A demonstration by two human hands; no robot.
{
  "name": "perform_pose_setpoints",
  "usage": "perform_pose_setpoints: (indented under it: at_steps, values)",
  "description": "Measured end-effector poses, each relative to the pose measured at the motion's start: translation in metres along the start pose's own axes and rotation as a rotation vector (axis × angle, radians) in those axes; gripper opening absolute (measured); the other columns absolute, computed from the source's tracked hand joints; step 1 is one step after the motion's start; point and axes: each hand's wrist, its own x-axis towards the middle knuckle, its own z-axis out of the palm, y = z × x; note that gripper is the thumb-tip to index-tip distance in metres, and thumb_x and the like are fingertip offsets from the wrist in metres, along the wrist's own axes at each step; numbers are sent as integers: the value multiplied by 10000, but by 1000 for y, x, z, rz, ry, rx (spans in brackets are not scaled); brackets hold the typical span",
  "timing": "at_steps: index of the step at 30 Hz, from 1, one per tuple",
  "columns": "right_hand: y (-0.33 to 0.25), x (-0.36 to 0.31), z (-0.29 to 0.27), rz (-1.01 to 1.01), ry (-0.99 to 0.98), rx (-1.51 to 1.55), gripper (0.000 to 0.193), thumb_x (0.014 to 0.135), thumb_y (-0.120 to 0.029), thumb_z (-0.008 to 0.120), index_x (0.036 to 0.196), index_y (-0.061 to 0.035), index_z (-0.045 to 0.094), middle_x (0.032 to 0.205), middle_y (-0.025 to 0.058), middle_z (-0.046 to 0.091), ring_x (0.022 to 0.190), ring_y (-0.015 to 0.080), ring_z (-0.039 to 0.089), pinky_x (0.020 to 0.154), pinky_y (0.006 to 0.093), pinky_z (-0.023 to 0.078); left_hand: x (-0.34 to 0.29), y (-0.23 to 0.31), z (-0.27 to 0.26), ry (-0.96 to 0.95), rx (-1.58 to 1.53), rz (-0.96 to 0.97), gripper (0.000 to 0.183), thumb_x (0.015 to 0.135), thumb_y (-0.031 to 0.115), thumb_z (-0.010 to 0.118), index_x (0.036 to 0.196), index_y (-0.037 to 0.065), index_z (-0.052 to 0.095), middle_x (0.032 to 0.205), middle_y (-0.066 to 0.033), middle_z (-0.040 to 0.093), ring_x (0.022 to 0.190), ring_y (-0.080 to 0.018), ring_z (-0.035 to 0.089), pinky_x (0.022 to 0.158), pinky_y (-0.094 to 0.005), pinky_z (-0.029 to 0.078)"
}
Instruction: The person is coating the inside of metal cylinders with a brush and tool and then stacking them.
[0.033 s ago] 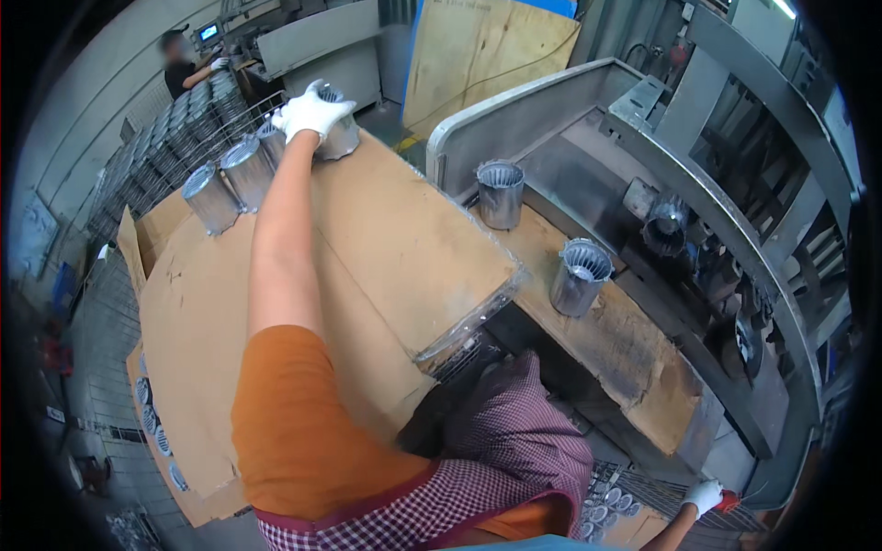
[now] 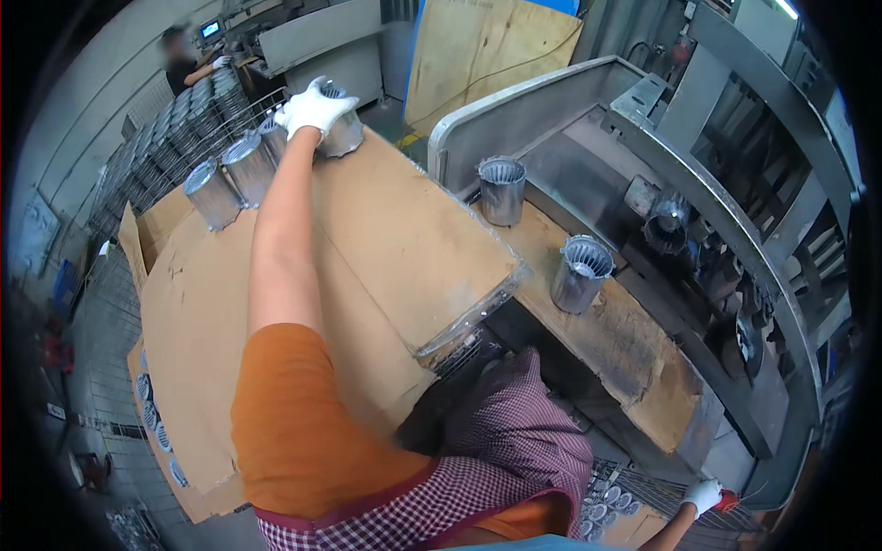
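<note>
Grey metal is what we see in the cylinder (image 2: 344,138), which stands upright at the far edge of the cardboard (image 2: 386,234), under our gloved left hand (image 2: 312,112). The fingers are spread across its top and near side; how firmly they press, we cannot tell, because the glove hides the contact. We judge it to be stiff and rather heavy, not fragile, although the smooth side could slip against cloth. The top rim looks jagged (so the glove is a wise choice), and we would take hold around the wall just below it, thumb opposite the fingers.

To its left, three cylinders (image 2: 246,172) stand in a row. To the right, on a worn plank (image 2: 643,386), stand two others: a far one (image 2: 502,193) and a near one (image 2: 577,280), whose mouth shows thin fins. We would not press on these fins. Beyond the plank is a metal frame (image 2: 781,266). Our right hand (image 2: 705,496) is far off at the lower right; its fingers seem closed around a red thing (image 2: 729,500), too small to identify. Far behind, a person (image 2: 180,78) is near grey stacks (image 2: 188,119).
</note>
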Motion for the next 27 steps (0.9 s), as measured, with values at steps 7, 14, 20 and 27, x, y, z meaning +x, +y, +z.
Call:
perform_pose_setpoints:
  at_steps: [7, 14, 20, 27]
  values:
    - [4, -2, 4, -40, 98, 7, 205, 778, -231, 591, 775, -36, 654, 809, 133, 664, 769, 292, 642, 663, 410, 484, -56, 3, -29, 22, -101, 234, 877, 591, 565, 732, 1328, 138, 523, 1117, -167, 665, 1064, -325, 621, 937, -395, 453]
    - [-2, -5, -10, -71, 109, 95, 233, 709, -260, 669, 728, -28, 652, 748, 159, 656, 750, 304, 629, 684, 416, 479, -123, -26, -62, -67, -211, 307, 946, 594, 582, 758, 1338, 62, 493, 1155, -194, 642, 1067, -307, 622, 943, -360, 472]
    - [-1, -7, -9, -108, 212, 66, 280, 755, -317, 656, 673, -50, 664, 730, 122, 662, 756, 277, 636, 664, 414, 484, -147, -32, -103, -265, -122, 250, 819, 760, 617, 627, 1293, 3, 527, 1208, -203, 613, 1147, -281, 579, 984, -331, 431]
    - [-8, -21, -31, -87, 212, 181, 248, 736, -278, 639, 674, -39, 666, 797, 153, 668, 816, 307, 630, 760, 430, 477, -154, 19, -105, -160, 0, 464, 737, 828, 651, 480, 1182, 19, 613, 1127, -210, 637, 1064, -351, 596, 915, -385, 452]
